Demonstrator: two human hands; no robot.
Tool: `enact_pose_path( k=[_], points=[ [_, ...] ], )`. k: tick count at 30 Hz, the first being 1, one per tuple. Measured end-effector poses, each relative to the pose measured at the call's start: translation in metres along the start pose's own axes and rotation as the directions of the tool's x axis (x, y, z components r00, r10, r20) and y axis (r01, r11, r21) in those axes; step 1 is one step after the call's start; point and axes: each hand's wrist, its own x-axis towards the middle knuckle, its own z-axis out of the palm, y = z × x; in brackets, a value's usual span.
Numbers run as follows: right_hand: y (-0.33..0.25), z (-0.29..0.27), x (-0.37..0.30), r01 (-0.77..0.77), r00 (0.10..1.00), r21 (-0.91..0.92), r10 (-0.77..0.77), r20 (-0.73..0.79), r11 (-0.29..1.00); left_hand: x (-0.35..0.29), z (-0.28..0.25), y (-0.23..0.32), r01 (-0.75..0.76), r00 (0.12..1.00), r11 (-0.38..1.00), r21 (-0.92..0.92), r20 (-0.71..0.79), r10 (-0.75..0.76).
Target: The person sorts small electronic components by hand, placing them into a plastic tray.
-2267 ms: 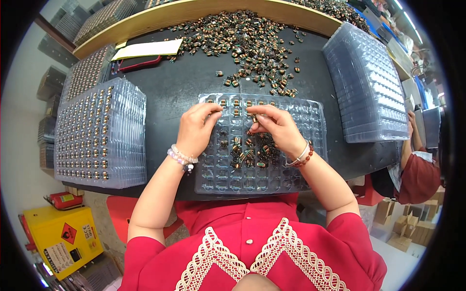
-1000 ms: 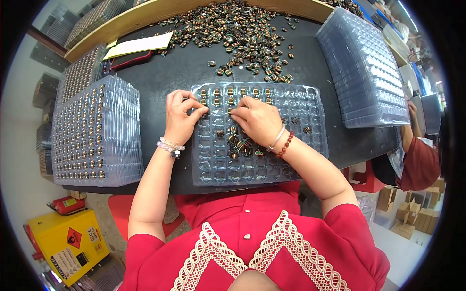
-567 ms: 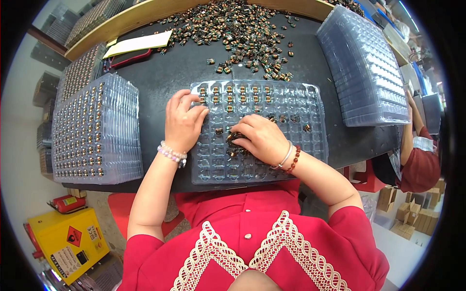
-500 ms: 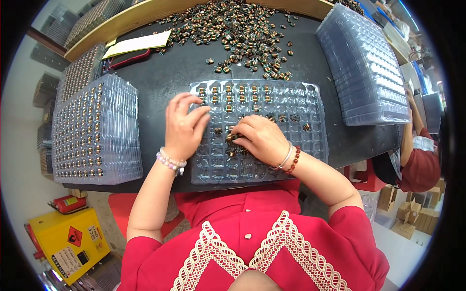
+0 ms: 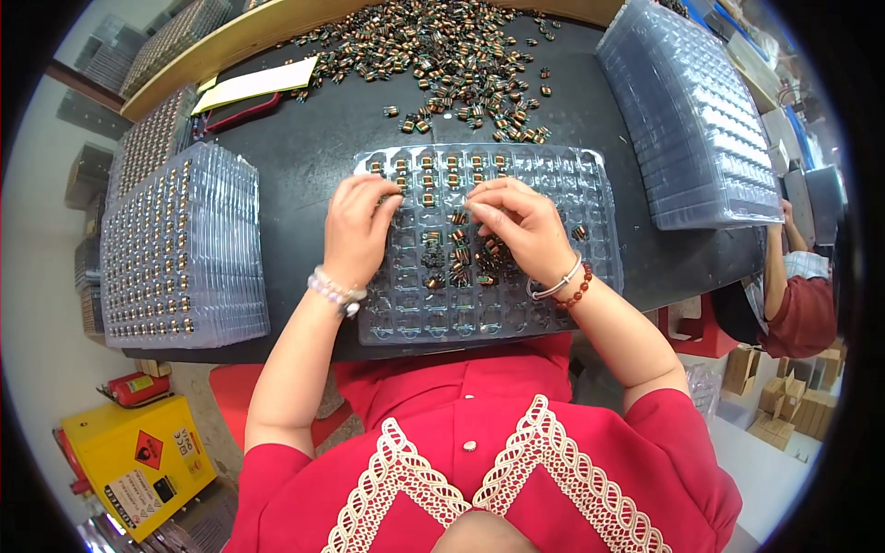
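Note:
A clear plastic tray [image 5: 387,313] of moulded pockets lies in front of me. Small copper-wound coils [image 5: 427,161] sit in its upper rows at the left and middle. More coils lie loose in a heap [image 5: 459,258] on the tray's middle. My left hand [image 5: 358,226] is over the tray's left edge, thumb and fingers drawn together by the coils of the second row. My right hand [image 5: 525,226] is above the tray, right of the heap, fingers and thumb pinched near the upper middle pockets. What either pinch holds is too small to make out.
A large pile of coils [image 5: 433,55] covers the back of the black table [image 5: 304,138]. Filled trays [image 5: 184,249] are stacked at the left, clear trays [image 5: 682,120] at the right. Yellow paper [image 5: 258,85] lies back left. Another person's arm [image 5: 776,267] shows at far right.
My right hand has risen from the loose coils toward the tray's upper rows, uncovering the heap. My left hand has shifted slightly right and its fingers have drawn closer together.

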Motion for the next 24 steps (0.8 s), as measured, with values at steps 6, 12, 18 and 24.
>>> enact_pose_path(
  k=[6,12,18,24],
  points=[
    [-0.002,-0.01,-0.002,-0.098,0.995,0.042,0.098,0.009,0.994,0.004,0.006,-0.01,-0.348,0.938,0.877,0.332,0.13,0.323],
    [0.007,-0.018,0.01,0.109,0.992,-0.209,-0.119,-0.037,0.972,0.003,0.012,0.0,-0.393,0.917,0.769,0.505,0.159,0.365],
    [0.01,-0.01,0.023,0.129,0.991,-0.412,-0.133,0.018,0.902,-0.007,-0.001,0.026,-0.269,0.961,0.907,0.324,0.153,0.23],
    [0.019,0.005,0.034,0.286,0.956,-0.502,-0.278,0.093,0.816,-0.026,0.003,0.031,-0.203,0.942,0.965,0.164,0.302,0.147]
  ],
)
